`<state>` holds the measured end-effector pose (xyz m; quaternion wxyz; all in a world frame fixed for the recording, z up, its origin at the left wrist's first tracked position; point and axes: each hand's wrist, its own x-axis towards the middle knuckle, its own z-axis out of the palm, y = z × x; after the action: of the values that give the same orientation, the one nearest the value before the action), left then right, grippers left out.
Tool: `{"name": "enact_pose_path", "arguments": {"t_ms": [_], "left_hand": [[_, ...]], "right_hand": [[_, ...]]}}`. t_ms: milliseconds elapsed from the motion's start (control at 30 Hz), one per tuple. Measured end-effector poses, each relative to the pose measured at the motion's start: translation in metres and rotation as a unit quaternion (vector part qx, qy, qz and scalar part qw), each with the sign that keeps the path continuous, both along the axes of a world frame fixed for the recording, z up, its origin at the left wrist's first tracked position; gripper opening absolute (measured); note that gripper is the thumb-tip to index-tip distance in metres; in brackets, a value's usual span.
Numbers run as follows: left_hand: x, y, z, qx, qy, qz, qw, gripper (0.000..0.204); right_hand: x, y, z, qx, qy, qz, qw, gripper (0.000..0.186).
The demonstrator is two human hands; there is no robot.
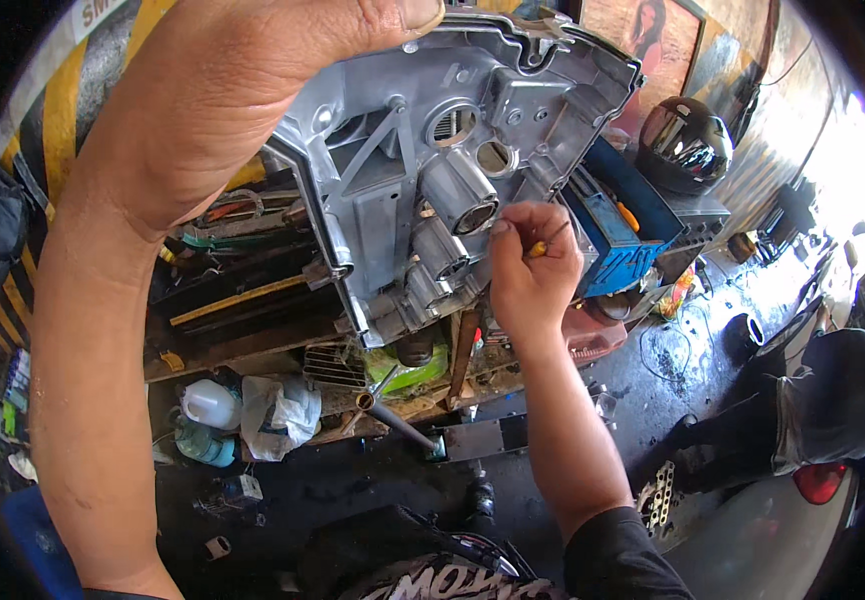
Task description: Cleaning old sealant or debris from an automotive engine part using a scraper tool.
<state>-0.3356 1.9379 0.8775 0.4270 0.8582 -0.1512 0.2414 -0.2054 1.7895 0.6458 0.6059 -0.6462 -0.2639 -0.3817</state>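
Note:
A grey cast-metal engine cover (pixel 378 225) is held up in front of me, its ribbed inner side toward me. My left hand (pixel 253 70) grips its upper left rim, the thumb lying over the edge. Close to the open end of a round hollow boss (pixel 461 195) is my right hand (pixel 541 255), its fingers curled and pinched. A small yellow piece (pixel 538 249) with a thin dark end shows between those fingers; most of it is hidden. I cannot tell whether the fingertips touch the boss.
Behind the cover stands a cluttered workbench (pixel 223 340) with tools. A blue metal toolbox (pixel 618 220) and a black helmet (pixel 686 145) are at the right. Below are a white jug (pixel 211 403) and a metal tube (pixel 398 422). A motorcycle seat (pixel 833 400) is at far right.

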Motion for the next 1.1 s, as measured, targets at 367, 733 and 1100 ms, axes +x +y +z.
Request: {"name": "enact_pose_path", "arguments": {"t_ms": [367,733,1100], "left_hand": [[-0.005,0.003,0.001,-0.01,0.015,-0.103,0.994,0.039],[-0.01,0.015,0.013,0.103,0.008,0.108,0.989,0.061],[0.002,0.024,0.01,0.1,0.026,0.083,0.991,0.066]], "right_hand": [[-0.033,0.034,0.013,0.2,0.188,0.101,0.956,0.016],[-0.046,0.029,0.007,-0.11,0.184,-0.084,0.973,0.074],[-0.05,0.064,0.039,-0.019,0.212,-0.126,0.969,0.055]]}}
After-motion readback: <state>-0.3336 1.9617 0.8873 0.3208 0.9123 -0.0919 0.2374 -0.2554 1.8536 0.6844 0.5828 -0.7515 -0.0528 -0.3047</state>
